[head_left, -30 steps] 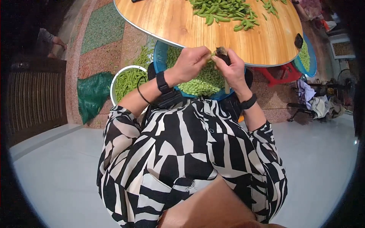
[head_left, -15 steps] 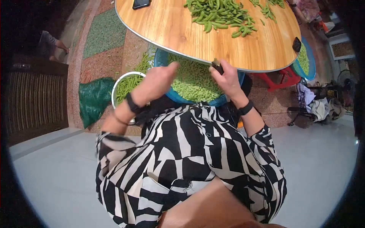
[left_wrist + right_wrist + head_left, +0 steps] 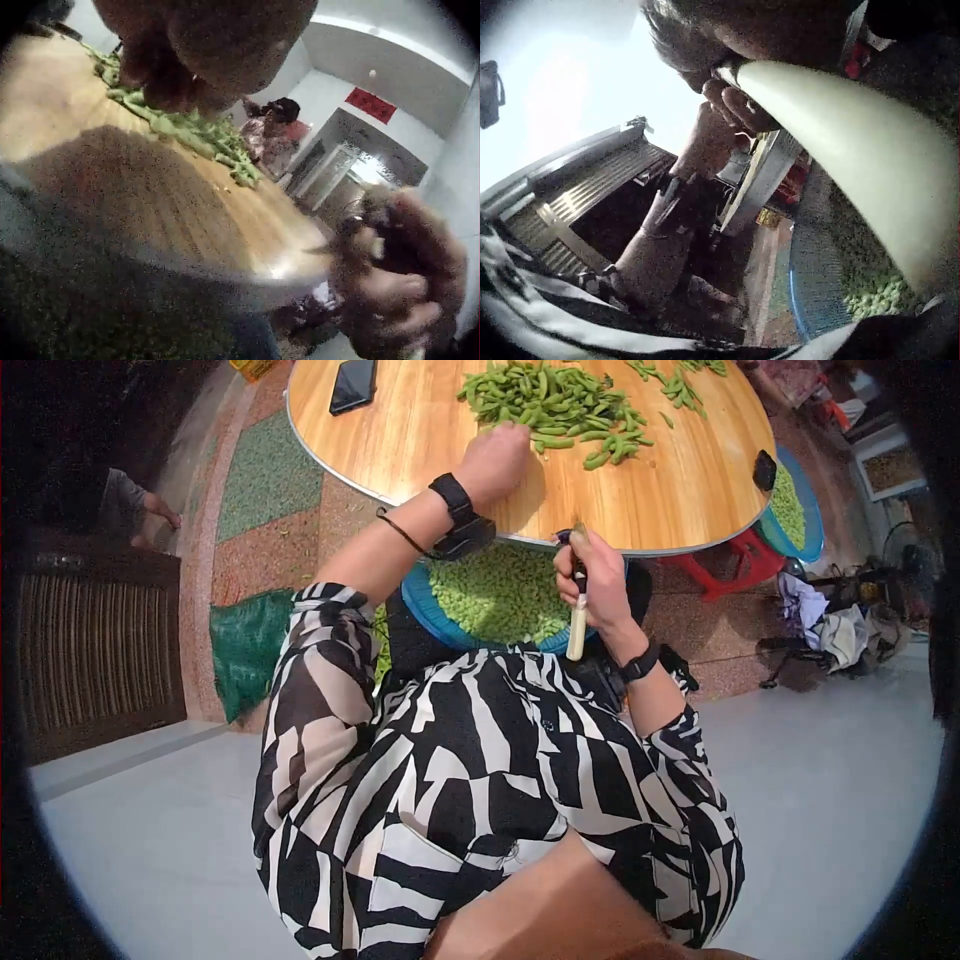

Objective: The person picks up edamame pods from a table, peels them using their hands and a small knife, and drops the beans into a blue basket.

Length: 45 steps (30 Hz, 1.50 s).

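Observation:
My left hand (image 3: 495,463) reaches over the wooden table (image 3: 430,450) to the near edge of a pile of green pods (image 3: 545,400). Its fingertips are hidden in the head view; in the left wrist view the blurred hand (image 3: 202,52) hangs at the pods (image 3: 195,133), and whether it grips one cannot be told. Beside the table's near rim, my right hand (image 3: 602,588) grips a tool with a pale handle (image 3: 577,632) pointing down toward me, something dark at its fingertips. The handle (image 3: 855,142) fills much of the right wrist view. Below lie shelled beans (image 3: 500,595) in a blue basket (image 3: 422,605).
A phone (image 3: 353,385) lies at the table's far left, a small black object (image 3: 765,470) at its right edge. Another blue basket of beans (image 3: 788,510) and a red stool (image 3: 735,565) are at the right. A green sack (image 3: 250,650) sits on the floor at left.
My left hand has moved away from my right hand, swung left, then gone forward onto the table beside the pods. My right hand keeps hold of the tool, its pale handle now more visible.

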Each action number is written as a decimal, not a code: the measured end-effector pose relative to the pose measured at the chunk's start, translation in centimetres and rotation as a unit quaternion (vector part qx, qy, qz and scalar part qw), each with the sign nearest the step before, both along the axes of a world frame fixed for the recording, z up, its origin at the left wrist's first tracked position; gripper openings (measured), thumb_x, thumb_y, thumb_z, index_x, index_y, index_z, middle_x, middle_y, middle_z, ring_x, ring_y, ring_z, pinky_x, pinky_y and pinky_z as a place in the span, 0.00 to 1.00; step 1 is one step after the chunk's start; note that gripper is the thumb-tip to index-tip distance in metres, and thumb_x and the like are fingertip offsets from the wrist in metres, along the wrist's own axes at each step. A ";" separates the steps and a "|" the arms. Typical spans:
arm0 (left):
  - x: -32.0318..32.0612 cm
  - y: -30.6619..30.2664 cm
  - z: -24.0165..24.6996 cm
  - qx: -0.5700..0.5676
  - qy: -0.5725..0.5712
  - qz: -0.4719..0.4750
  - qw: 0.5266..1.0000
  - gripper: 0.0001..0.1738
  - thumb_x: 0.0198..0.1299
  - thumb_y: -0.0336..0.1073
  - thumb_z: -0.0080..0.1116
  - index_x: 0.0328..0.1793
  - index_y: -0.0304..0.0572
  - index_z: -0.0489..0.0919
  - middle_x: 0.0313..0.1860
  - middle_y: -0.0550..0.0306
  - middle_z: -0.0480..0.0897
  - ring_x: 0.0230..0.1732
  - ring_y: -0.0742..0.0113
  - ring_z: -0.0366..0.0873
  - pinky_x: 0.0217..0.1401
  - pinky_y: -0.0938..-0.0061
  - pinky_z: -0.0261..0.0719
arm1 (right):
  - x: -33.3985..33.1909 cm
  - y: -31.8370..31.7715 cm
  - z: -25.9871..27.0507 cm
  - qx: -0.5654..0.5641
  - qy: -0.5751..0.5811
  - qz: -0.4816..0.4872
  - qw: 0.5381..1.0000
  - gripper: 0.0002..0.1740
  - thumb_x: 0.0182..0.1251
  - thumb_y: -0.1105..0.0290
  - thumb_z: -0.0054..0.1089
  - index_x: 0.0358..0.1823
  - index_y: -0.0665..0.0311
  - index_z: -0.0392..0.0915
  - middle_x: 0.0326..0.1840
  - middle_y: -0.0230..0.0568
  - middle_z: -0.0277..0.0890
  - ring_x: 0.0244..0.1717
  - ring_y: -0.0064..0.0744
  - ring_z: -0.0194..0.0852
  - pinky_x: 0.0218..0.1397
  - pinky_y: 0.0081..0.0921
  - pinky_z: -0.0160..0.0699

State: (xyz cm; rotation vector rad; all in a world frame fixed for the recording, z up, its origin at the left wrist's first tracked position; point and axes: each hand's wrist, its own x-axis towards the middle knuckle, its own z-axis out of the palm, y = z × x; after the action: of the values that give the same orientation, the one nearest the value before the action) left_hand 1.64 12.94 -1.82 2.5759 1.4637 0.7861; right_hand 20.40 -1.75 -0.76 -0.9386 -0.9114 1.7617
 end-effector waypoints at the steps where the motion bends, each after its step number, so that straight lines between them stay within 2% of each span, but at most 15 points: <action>1: 0.3 0.4 -0.2 0.003 -0.008 0.034 0.999 0.08 0.56 0.33 0.54 0.34 0.33 0.78 0.36 0.37 0.80 0.38 0.40 0.80 0.40 0.53 0.78 | 0.5 0.1 -0.5 -0.016 0.031 0.008 0.999 0.14 0.76 0.62 0.41 0.43 0.67 0.68 0.25 0.33 0.63 0.16 0.19 0.58 0.15 0.17 0.57; 6: -0.3 0.1 0.9 -0.154 -0.023 0.074 0.985 0.14 0.51 0.38 0.61 0.33 0.30 0.76 0.34 0.36 0.80 0.33 0.40 0.77 0.36 0.59 0.75 | 0.7 0.8 -0.2 -0.042 0.044 -0.001 0.998 0.12 0.75 0.64 0.42 0.45 0.67 0.68 0.27 0.34 0.65 0.18 0.20 0.60 0.16 0.16 0.58; 9: -1.2 -1.2 0.7 -0.179 -0.041 -0.001 0.983 0.09 0.52 0.33 0.58 0.34 0.32 0.78 0.31 0.36 0.80 0.36 0.40 0.80 0.39 0.53 0.77 | 0.2 1.7 0.1 -0.033 0.052 -0.001 0.998 0.11 0.75 0.65 0.43 0.44 0.65 0.67 0.28 0.34 0.65 0.20 0.20 0.61 0.16 0.15 0.59; 11: -1.4 -2.1 0.0 -0.061 -0.039 0.009 0.997 0.16 0.50 0.36 0.66 0.40 0.32 0.76 0.29 0.46 0.79 0.30 0.57 0.78 0.34 0.67 0.75 | -0.1 2.2 -0.2 -0.033 0.083 0.005 0.996 0.09 0.75 0.65 0.43 0.45 0.63 0.67 0.30 0.35 0.66 0.21 0.20 0.61 0.16 0.14 0.59; 12: -1.5 -2.8 0.4 -0.059 -0.039 0.009 0.997 0.16 0.50 0.36 0.66 0.40 0.32 0.76 0.29 0.46 0.79 0.30 0.57 0.78 0.34 0.67 0.75 | -0.3 2.3 -0.1 -0.032 0.083 0.004 0.996 0.09 0.75 0.65 0.43 0.45 0.63 0.67 0.30 0.35 0.66 0.21 0.20 0.61 0.16 0.14 0.59; 15: -1.4 -6.0 1.9 -0.182 -0.186 -0.012 0.966 0.11 0.55 0.33 0.64 0.39 0.34 0.76 0.28 0.56 0.79 0.31 0.71 0.76 0.33 0.74 0.74 | -0.7 2.3 0.0 -0.047 0.079 0.005 0.996 0.08 0.74 0.66 0.43 0.46 0.62 0.66 0.31 0.36 0.66 0.20 0.20 0.61 0.16 0.14 0.59; 17: -1.3 -7.8 2.2 -0.362 -0.408 -0.075 0.835 0.06 0.58 0.30 0.62 0.38 0.37 0.77 0.29 0.64 0.78 0.32 0.79 0.74 0.32 0.80 0.73 | -0.7 2.3 -0.2 -0.039 0.105 0.039 0.993 0.13 0.74 0.65 0.46 0.55 0.60 0.67 0.30 0.33 0.67 0.19 0.18 0.61 0.15 0.14 0.58; 23: -1.5 -10.1 3.8 -0.413 -0.465 -0.036 0.782 0.06 0.58 0.30 0.63 0.38 0.37 0.78 0.28 0.67 0.78 0.28 0.81 0.73 0.29 0.86 0.69 | -1.4 1.7 0.8 -0.038 0.213 0.136 0.967 0.17 0.75 0.64 0.44 0.61 0.58 0.64 0.31 0.34 0.65 0.18 0.16 0.57 0.15 0.11 0.55; 33: -3.0 -10.2 2.2 -0.345 -0.455 -0.095 0.815 0.05 0.59 0.29 0.62 0.38 0.35 0.81 0.29 0.65 0.79 0.32 0.80 0.74 0.34 0.84 0.73 | -2.4 1.1 2.2 -0.035 0.157 0.127 0.979 0.18 0.75 0.66 0.44 0.63 0.59 0.64 0.30 0.32 0.65 0.18 0.16 0.56 0.15 0.11 0.55; 36: -3.2 -10.3 2.0 -0.273 -0.385 -0.090 0.877 0.06 0.59 0.29 0.62 0.39 0.34 0.81 0.31 0.63 0.79 0.35 0.79 0.75 0.38 0.83 0.75 | -2.9 1.0 2.5 -0.028 0.113 0.090 0.989 0.17 0.75 0.66 0.44 0.61 0.60 0.66 0.29 0.32 0.64 0.18 0.16 0.56 0.15 0.11 0.55; 39: -3.1 -10.4 2.3 -0.278 -0.466 -0.120 0.831 0.05 0.58 0.30 0.62 0.36 0.35 0.79 0.26 0.66 0.76 0.26 0.82 0.71 0.27 0.85 0.68 | -2.9 0.9 2.5 -0.032 0.105 0.082 0.991 0.16 0.74 0.66 0.45 0.60 0.60 0.67 0.28 0.31 0.64 0.17 0.15 0.55 0.14 0.11 0.56; 41: -3.7 -10.3 3.3 -0.461 -0.524 -0.120 0.706 0.07 0.59 0.32 0.63 0.35 0.36 0.78 0.25 0.66 0.75 0.24 0.83 0.69 0.25 0.85 0.66 | -2.6 0.9 3.0 -0.059 0.184 0.127 0.973 0.16 0.74 0.66 0.45 0.59 0.60 0.68 0.28 0.30 0.63 0.17 0.15 0.55 0.14 0.10 0.56; 42: -3.8 -10.2 3.1 -0.461 -0.524 -0.120 0.706 0.07 0.59 0.32 0.63 0.35 0.36 0.78 0.25 0.66 0.75 0.24 0.83 0.69 0.25 0.85 0.66 | -2.6 0.9 3.2 -0.059 0.184 0.127 0.973 0.16 0.74 0.66 0.45 0.59 0.60 0.68 0.28 0.30 0.63 0.17 0.15 0.55 0.14 0.10 0.56; 44: -3.9 -9.8 2.4 -0.537 -0.586 -0.204 0.571 0.06 0.60 0.32 0.62 0.35 0.38 0.77 0.24 0.65 0.75 0.23 0.82 0.68 0.23 0.84 0.65 | -2.6 0.8 3.5 -0.072 0.237 0.150 0.957 0.15 0.74 0.65 0.45 0.58 0.60 0.68 0.28 0.30 0.62 0.17 0.15 0.55 0.14 0.09 0.56; 45: -3.8 -9.8 2.2 -0.537 -0.586 -0.205 0.571 0.06 0.60 0.32 0.62 0.35 0.38 0.77 0.24 0.65 0.75 0.23 0.82 0.68 0.23 0.84 0.65 | -2.5 0.9 3.1 -0.072 0.236 0.150 0.957 0.15 0.74 0.65 0.45 0.58 0.60 0.68 0.28 0.30 0.62 0.17 0.15 0.55 0.14 0.09 0.56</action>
State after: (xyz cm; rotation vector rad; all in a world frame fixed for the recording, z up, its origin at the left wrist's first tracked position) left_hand -2.14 3.15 0.37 0.8704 0.4621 0.8028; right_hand 17.93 -0.88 2.37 -0.4396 -0.6410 2.2092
